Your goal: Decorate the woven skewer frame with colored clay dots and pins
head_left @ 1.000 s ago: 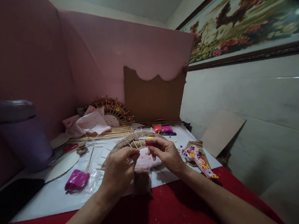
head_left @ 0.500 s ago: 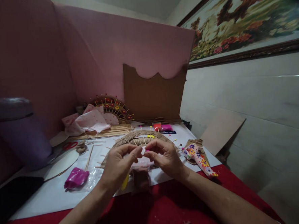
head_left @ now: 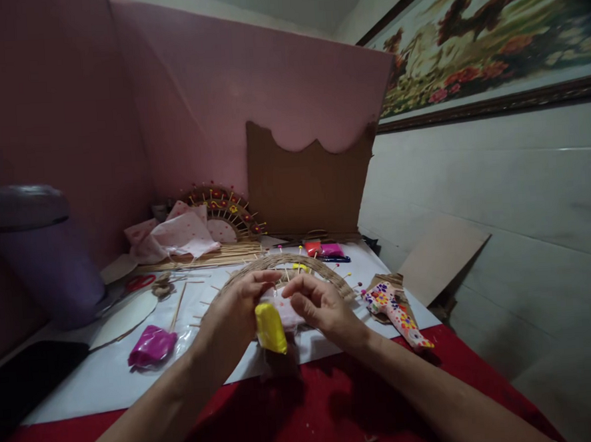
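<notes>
My left hand [head_left: 234, 315] is closed on a yellow packet of what looks like modelling clay [head_left: 271, 329], which hangs tilted below the fingers. Close to its right, my right hand [head_left: 328, 312] has its fingers curled in, thumb near the index finger; whatever may be pinched there is hidden. Just behind both hands is a twine-wrapped arch [head_left: 278, 259], with thin sticks set around it, some tipped with coloured beads. Pale pink dotted material [head_left: 287, 309] shows below the arch, partly covered by the hands.
A purple clay packet [head_left: 153, 345] and a dark phone-like slab [head_left: 34, 370] lie left, near a purple tumbler [head_left: 50, 256]. At right rests a flower-patterned piece [head_left: 395, 308]. Behind are a decorated arch [head_left: 225, 208], red and pink packets [head_left: 322, 248] and brown cardboard [head_left: 308, 187].
The yellow packet has come up into plain view under my left hand. My fingertips have parted from their near-touching pose, and the pink bit at my right fingertips no longer shows.
</notes>
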### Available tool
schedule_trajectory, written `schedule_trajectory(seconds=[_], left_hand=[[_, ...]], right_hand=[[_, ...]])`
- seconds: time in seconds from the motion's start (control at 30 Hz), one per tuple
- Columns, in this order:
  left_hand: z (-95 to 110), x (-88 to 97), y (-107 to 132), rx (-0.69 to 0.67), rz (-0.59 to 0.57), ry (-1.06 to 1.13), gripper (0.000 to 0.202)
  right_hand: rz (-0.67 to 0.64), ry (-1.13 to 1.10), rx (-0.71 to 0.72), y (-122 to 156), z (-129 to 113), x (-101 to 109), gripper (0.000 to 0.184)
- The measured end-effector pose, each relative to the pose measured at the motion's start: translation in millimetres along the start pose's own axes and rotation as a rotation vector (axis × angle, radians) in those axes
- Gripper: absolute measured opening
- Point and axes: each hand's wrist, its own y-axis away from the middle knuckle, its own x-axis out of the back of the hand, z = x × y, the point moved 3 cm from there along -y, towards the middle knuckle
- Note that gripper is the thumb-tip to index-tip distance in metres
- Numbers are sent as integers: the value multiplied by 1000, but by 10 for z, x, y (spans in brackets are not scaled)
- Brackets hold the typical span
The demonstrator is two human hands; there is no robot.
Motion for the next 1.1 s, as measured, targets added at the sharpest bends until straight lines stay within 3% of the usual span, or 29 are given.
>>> schedule_trajectory(seconds=[0.2, 0.33, 0.4, 0.53, 0.73, 0.93, 1.1], left_hand=[[-107, 18, -26, -45, -16, -31, 38], [-98, 85, -52, -110, 62, -40, 46], [-107, 86, -55, -54, 15, -26, 49], [-115, 54, -19, 47, -125, -99, 36], [-55, 79, 3, -37, -22, -278, 28], [-33, 34, -8, -167, -47, -476, 16], [-46, 32, 15, -76, -89, -498, 25]], right_hand=[[19, 299, 107, 44, 38, -80, 27], [14, 158, 121, 37, 58, -68, 18], [60, 90, 98, 35, 66, -38, 17], [94, -1, 67, 32, 50, -5, 21], [263, 21, 107, 11, -40, 112, 21], [197, 129, 94, -17, -71, 131, 23], [2, -185, -161, -34, -22, 108, 24]])
